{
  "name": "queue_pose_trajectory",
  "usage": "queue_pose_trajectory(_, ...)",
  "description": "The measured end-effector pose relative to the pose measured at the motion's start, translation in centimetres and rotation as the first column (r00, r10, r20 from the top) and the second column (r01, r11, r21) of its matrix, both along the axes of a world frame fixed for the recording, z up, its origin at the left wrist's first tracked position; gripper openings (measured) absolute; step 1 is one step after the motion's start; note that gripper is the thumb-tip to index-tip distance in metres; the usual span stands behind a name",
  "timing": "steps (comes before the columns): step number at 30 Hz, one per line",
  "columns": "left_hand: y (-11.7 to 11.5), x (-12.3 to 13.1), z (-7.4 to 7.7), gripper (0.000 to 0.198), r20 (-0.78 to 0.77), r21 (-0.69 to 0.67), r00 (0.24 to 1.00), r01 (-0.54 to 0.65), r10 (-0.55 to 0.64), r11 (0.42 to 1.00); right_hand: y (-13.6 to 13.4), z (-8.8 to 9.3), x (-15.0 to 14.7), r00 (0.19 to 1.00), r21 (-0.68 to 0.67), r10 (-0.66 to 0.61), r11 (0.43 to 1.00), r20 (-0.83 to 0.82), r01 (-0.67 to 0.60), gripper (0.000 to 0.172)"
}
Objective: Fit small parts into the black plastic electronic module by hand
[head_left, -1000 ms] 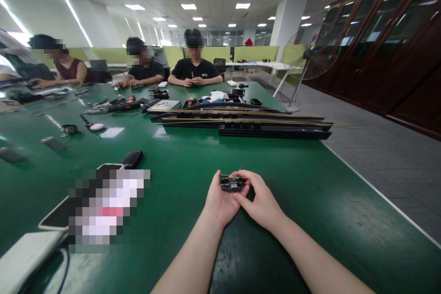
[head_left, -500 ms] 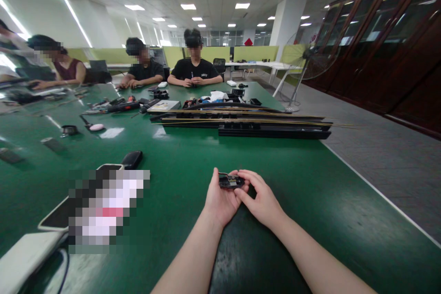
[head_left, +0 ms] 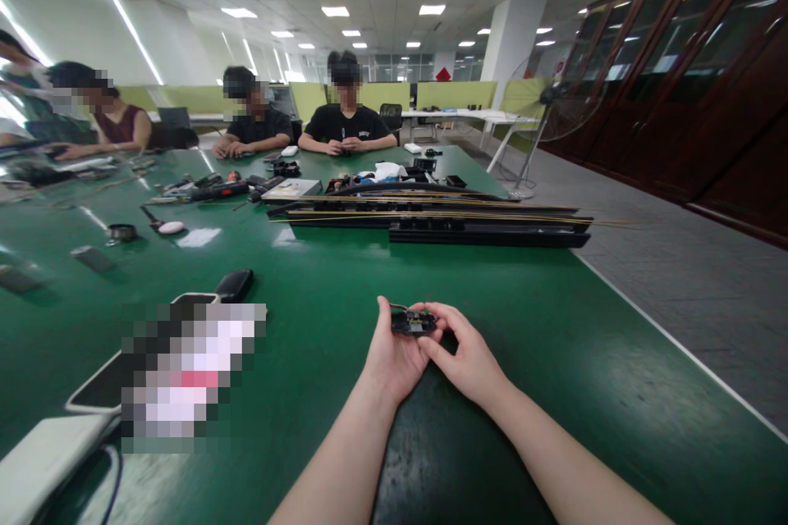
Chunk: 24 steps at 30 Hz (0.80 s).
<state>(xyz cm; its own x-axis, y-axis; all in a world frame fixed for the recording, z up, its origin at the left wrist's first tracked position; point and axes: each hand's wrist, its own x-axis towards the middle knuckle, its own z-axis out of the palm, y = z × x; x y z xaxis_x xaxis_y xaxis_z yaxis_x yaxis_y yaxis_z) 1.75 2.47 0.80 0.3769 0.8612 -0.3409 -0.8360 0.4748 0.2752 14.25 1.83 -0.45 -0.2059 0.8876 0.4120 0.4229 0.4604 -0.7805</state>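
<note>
A small black device with exposed electronics and a thin wire at its top lies in my left hand, whose thumb stands up at its left side. My right hand pinches the right end of the same device between thumb and fingers. Both hands are close together above the green table, near its front edge. The parts inside the device are too small to make out.
Left of my arms lie a blurred-out, bright screen-like object, a dark-faced tablet, a black mouse-like object and a white box. Long black rails cross the table ahead. Several people sit beyond, among tools.
The device has tilted slightly in my hands, with its inner side showing a little more. The view has shifted very slightly. At the far left, a person's upper body has moved.
</note>
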Motion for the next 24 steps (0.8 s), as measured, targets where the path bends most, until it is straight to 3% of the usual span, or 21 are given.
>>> queue_pose_trajectory(9,-0.05,-0.02,0.21,0.051,-0.009,-0.013,1.000,0.000,0.000,1.000,0.04,0.08,0.17,0.999,-0.044,0.018,0.999,-0.042,-0.020,0.033)
queue_pose_trajectory(15,-0.14,-0.02,0.10,0.046,0.061,0.070,0.998,0.007,-0.011,0.998,0.38,-0.33,0.08,0.982,-0.123,0.003,0.992,-0.189,-0.026,0.031)
queue_pose_trajectory(24,-0.64,-0.17,0.87,0.041,0.115,0.162,0.981,0.138,-0.158,0.977,0.45,-0.30,0.05,0.927,-0.188,-0.028,0.981,-0.374,-0.046,0.030)
